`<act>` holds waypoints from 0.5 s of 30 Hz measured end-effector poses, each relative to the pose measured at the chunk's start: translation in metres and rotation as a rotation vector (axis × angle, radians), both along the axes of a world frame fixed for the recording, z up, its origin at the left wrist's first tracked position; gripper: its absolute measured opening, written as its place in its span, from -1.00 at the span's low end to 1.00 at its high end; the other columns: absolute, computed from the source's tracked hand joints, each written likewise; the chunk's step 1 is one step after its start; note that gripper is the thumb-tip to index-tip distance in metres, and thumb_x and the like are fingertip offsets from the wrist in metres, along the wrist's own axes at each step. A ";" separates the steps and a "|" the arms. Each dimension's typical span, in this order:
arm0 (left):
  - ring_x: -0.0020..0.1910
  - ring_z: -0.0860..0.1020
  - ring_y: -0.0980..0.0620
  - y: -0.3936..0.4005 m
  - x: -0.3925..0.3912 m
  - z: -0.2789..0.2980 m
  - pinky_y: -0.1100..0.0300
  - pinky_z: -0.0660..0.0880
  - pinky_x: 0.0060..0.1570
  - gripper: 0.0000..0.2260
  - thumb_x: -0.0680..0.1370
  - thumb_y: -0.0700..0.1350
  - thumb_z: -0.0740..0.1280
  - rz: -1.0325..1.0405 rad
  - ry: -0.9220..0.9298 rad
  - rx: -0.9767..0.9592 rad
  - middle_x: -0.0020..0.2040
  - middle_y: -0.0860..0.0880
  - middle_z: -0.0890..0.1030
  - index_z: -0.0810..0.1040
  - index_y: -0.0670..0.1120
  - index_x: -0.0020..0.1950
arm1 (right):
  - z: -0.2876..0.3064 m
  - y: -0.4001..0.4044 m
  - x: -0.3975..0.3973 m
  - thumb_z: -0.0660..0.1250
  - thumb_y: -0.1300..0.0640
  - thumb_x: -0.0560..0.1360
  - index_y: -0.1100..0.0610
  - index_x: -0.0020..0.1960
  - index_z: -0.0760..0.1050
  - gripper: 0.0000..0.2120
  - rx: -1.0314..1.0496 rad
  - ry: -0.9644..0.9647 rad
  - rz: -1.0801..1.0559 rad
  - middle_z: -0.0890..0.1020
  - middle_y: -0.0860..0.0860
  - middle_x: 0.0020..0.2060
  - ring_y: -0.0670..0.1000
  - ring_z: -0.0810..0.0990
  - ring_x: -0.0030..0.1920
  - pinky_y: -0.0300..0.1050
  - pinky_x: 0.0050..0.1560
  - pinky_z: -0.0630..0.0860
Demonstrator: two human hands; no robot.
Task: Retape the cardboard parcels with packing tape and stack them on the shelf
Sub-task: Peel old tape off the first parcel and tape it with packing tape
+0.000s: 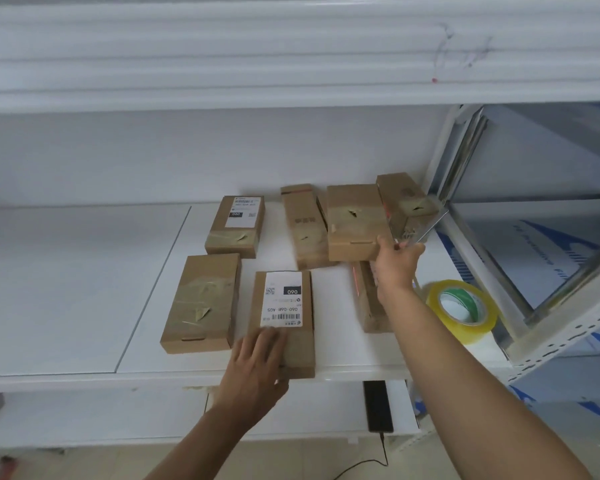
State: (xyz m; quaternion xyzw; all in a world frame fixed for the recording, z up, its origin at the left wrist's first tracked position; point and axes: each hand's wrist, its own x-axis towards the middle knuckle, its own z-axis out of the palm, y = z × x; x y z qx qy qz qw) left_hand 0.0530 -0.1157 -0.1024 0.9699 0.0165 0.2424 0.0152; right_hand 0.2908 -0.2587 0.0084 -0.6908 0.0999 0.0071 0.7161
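Observation:
Several brown cardboard parcels lie on the white shelf [84,289]. My left hand [257,362] rests flat on the near end of a parcel with a white label [284,317]. My right hand [397,265] reaches to the back right. Its thumb touches the near corner of a taped parcel [355,220], and its curled fingers hold a thin grey blade-like tool [433,225]. Another parcel [368,299] lies partly hidden under that forearm. A yellow roll of packing tape [461,306] stands at the right.
More taped parcels sit at the left front [201,303], back left [236,225], back middle [303,226] and back right [407,202]. A metal shelf frame [568,323] closes the right side. An upper shelf [291,98] hangs overhead. A black device with a cable [378,407] lies below.

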 end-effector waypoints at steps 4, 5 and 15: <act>0.17 0.52 -0.13 0.000 0.004 0.017 -0.06 0.49 0.07 -0.51 0.40 0.01 0.37 0.039 -0.152 -0.098 0.22 -0.10 0.57 0.51 -0.13 0.29 | -0.004 -0.004 0.026 0.34 0.09 0.57 0.15 0.17 0.24 -0.68 -0.052 0.039 0.020 0.51 0.17 0.19 0.16 0.55 0.16 -0.01 0.16 0.51; 0.15 0.53 -0.11 0.000 0.008 0.025 -0.04 0.46 0.06 -0.52 0.40 0.00 0.38 0.052 -0.206 -0.125 0.19 -0.10 0.58 0.50 -0.12 0.28 | -0.005 -0.007 0.031 0.34 0.07 0.57 0.19 0.23 0.23 -0.62 -0.062 0.030 0.026 0.51 0.18 0.22 0.16 0.54 0.19 -0.04 0.18 0.49; 0.12 0.51 -0.16 -0.009 0.111 0.115 -0.07 0.44 0.04 -0.47 0.39 -0.02 0.46 0.058 -0.499 -0.127 0.17 -0.18 0.56 0.42 -0.11 0.30 | -0.003 -0.040 0.030 0.17 0.11 0.62 0.11 0.14 0.22 -0.83 -0.012 -0.007 -0.076 0.45 -0.06 -0.11 0.08 0.48 0.01 -0.01 0.05 0.40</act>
